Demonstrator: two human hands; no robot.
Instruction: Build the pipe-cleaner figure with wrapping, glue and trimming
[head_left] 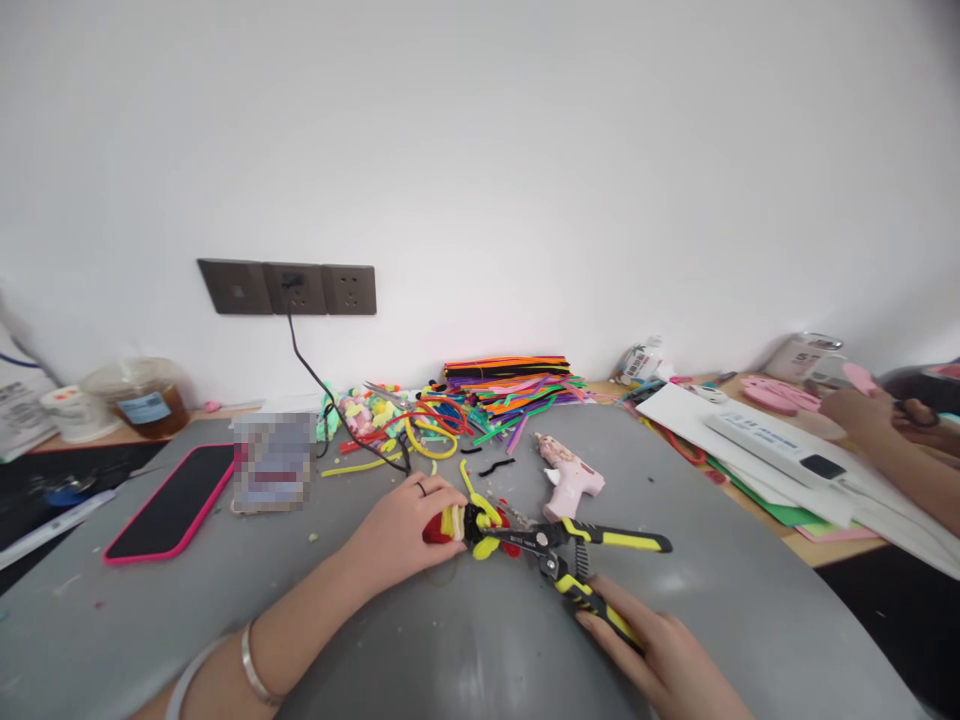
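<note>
My left hand (409,525) grips a small pipe-cleaner figure (453,524) with red, yellow, cream and black bands, lying low over the grey mat. Yellow and red fuzzy loops stick out from its right end. My right hand (649,640) is closed around the lower handle of black-and-yellow wire-cutting pliers (551,550). Their jaws point left and reach in among the loops; whether they bite on a strand cannot be made out. The upper handle stands apart from the lower one. Short black pipe-cleaner pieces (496,466) lie just behind.
A pink glue gun (571,478) lies behind the pliers. Bundled pipe cleaners (510,385) and pompoms (367,410) are heaped by the wall. A pink-cased phone (176,503) lies at left. A black cord (307,362) hangs from the socket. At right are a power strip (754,435) and another person's hands (862,410).
</note>
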